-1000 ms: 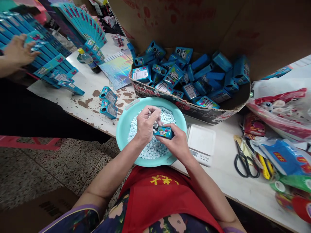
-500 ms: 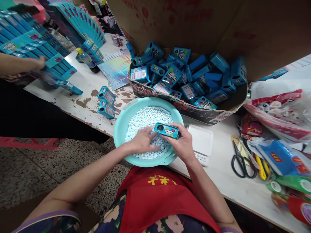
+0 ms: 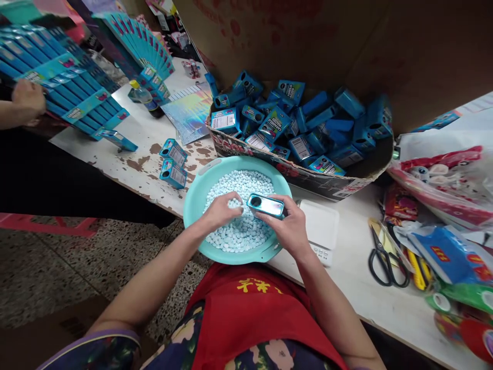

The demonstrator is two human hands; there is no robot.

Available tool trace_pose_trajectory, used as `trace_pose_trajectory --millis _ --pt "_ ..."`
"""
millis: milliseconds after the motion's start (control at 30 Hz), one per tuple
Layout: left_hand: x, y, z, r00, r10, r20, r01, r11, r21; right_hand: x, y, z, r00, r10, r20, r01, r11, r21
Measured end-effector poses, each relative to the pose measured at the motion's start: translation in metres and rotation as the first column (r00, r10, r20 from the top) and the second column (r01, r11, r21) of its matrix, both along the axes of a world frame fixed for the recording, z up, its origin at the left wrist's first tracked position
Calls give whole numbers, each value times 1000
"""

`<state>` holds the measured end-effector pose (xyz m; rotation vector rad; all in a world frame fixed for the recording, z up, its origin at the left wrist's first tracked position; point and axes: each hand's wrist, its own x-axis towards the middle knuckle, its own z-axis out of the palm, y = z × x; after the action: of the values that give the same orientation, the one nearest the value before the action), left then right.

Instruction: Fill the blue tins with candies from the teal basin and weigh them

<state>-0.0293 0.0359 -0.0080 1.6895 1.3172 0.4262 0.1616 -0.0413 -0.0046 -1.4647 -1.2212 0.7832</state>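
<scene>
My right hand grips a small blue candy box over the right side of a turquoise basin. A round dark hole shows at the box's left end, and its top face shines with reflected light. Many pale blue candies cover the basin's floor. My left hand is above them, fingers curled around a few candies, just left of the box and apart from it.
Behind the basin stands a cardboard carton full of blue boxes. A white scale, scissors and a yellow cutter lie to the right. Two boxes stand left. A co-worker's hand touches stacked blue packs.
My left hand has risen from the candies and curled its fingers around some. The box has tilted a little in my right hand. The co-worker's hand has moved left along the packs.
</scene>
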Motion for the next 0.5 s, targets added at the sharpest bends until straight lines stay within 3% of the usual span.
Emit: trace_pose_trajectory --millis 67,167,233,300,400,500 --pt "6 0 16 934 189 303 -166 981 -99 -3 2 1 998 17 57 -17 1000 7" --pt "21 0 37 670 358 651 -232 933 -275 -11 6 5 985 75 154 -76 997 5" --pt "30 2 44 491 428 759 -241 904 -354 -18 9 8 974 118 193 -119 993 -7" --pt "36 5 45 361 490 794 -263 870 -417 -23 12 10 968 133 212 -131 991 -22" --pt "40 9 42 286 523 803 -284 847 -450 -27 14 12 966 129 224 -127 992 -21" --pt "40 11 39 319 542 777 -301 836 -459 -27 15 13 969 137 207 -138 990 -10"
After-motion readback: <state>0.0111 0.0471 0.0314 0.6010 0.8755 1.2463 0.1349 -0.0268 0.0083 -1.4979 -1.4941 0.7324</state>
